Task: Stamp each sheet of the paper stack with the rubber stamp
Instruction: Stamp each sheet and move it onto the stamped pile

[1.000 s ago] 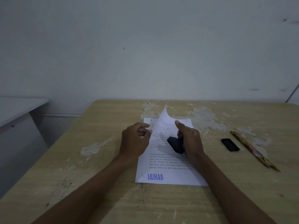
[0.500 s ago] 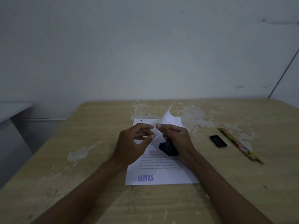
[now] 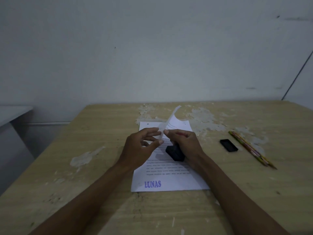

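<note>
Both hands [image 3: 140, 148] now pinch the raised sheet [image 3: 169, 122], formerly apart.

Both hands meet over the white printed paper stack [image 3: 169, 182] with its purple LUNAS mark: the left hand [image 3: 140, 150] pinches a lifted, curling white sheet [image 3: 171, 119], while the right hand [image 3: 184, 143] grips the black rubber stamp [image 3: 174, 153]. Off to the right on the worn tan wooden table [image 3: 84, 167] sit a small black rectangular lid [image 3: 228, 145] and some colourful pencils [image 3: 250, 149].
</note>
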